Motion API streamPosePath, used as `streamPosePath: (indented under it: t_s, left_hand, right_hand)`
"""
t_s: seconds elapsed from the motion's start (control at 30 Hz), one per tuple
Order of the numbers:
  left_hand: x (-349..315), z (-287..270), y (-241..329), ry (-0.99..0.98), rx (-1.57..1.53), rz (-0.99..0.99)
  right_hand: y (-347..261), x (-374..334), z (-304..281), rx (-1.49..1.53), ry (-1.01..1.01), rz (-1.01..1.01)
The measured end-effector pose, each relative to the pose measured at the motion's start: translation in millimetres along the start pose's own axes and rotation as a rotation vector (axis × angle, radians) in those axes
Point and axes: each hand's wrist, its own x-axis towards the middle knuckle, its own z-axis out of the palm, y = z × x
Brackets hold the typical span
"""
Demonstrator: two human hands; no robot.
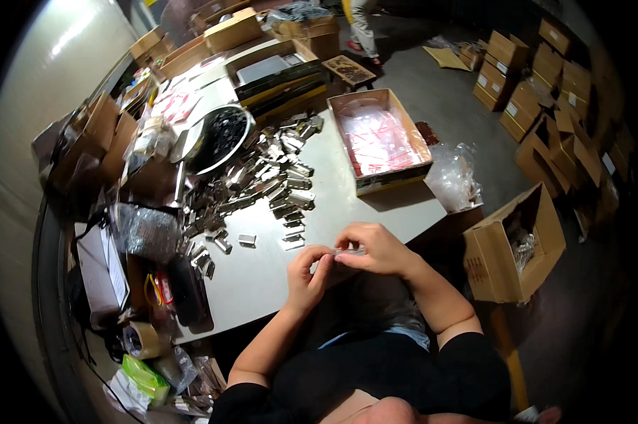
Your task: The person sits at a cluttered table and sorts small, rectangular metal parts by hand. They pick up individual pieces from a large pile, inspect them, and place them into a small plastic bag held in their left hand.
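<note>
In the head view, a small greyish part [352, 251] is held between the two hands, just over the near edge of the table [248, 290]. One end of it is pinched between the thumb and bent fingers of the left hand [306, 277]; it is also gripped by the thumb and curled fingers of the right hand [375, 249], so that the fingertips of both are brought close together. Its exact shape is largely hidden by the fingers. Beyond the hands, metal pieces [283, 201] are spread in a heap, and a single piece [247, 240] is set apart at the near side. Behind the heap, a bowl [251, 131] is filled with black parts [223, 134]. To the right, red-and-white bags [379, 138] are held in an open box [396, 177]. A tape roll [143, 340] is seen at the lower left, and an open carton [495, 261] is placed to the right of the table.
</note>
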Motion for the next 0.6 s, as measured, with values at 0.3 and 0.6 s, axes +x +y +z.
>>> streamPosePath:
  t_s: [0.3,0.6]
  left_hand:
    - [-1,3,0,0.02,-0.138,0.077]
    - [10,6,0,-0.129,0.201,0.109]
  right_hand:
    - [5,-27,-7,0.128,-0.044,0.012]
    - [-5,-136,-88,-0.09,0.498,0.242]
